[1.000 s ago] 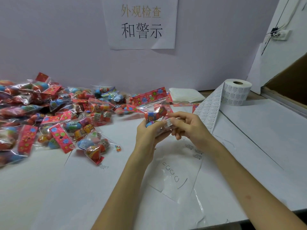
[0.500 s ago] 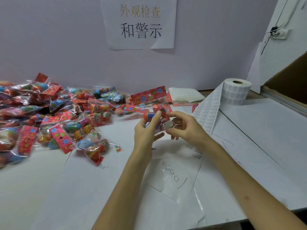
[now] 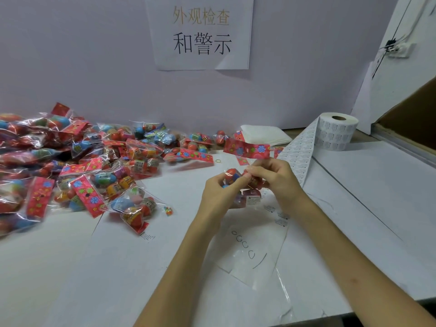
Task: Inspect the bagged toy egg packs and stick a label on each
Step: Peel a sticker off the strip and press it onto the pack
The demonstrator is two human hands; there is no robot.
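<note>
In the head view I hold one egg pack (image 3: 238, 182) above the bench (image 3: 118, 267), near the middle of the scene. My left hand (image 3: 220, 192) curls round its left side, thumb pinching an egg through the film. My right hand (image 3: 276, 180) pinches its right side, so the pack sits directly between the two. Its red flowered header card (image 3: 247, 149) sticks up on the far side, and a white label (image 3: 253, 200) shows on its lower face. I judge the pack light, its film crinkly and slick and its hard eggs free to shift, so gripping the eggs or the stiffer card seems safest. The pile of packs (image 3: 82, 166) lies to the left and the label roll (image 3: 335, 132) far right.
</note>
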